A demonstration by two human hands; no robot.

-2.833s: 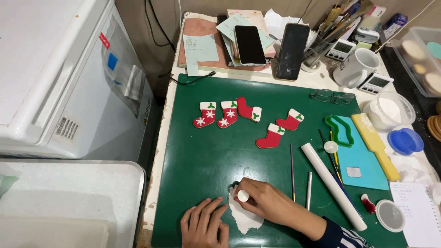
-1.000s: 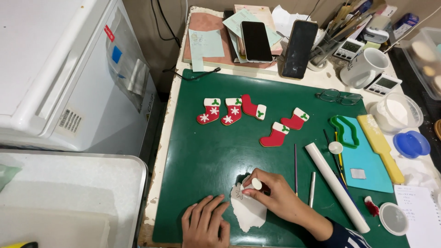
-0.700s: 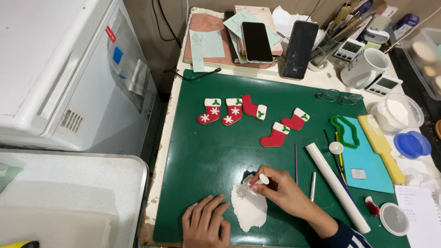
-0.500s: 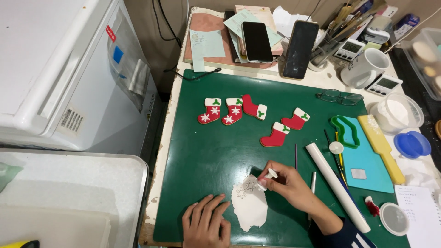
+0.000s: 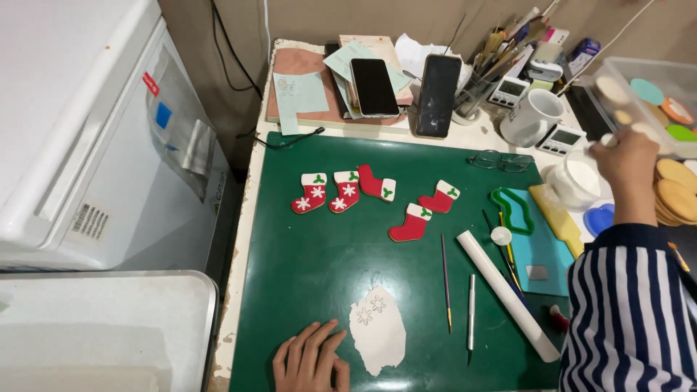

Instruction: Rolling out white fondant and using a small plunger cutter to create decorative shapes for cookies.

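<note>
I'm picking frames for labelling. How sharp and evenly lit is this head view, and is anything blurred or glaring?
Head view: lighting is soft and even, shadows faint. The green mat and stocking cookies are sharp. The right hand, raised near the white bowl, is slightly motion-blurred. The white appliance at left looks bright, nearly washed out. The left hand is cropped by the bottom edge.

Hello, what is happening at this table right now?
A person works on a green mat. The left hand lies flat beside a white rolled-out piece with two snowflake shapes cut in it. The right hand, holding a small white tool, reaches over a white bowl. Five red stocking pieces lie further up the mat.
</note>
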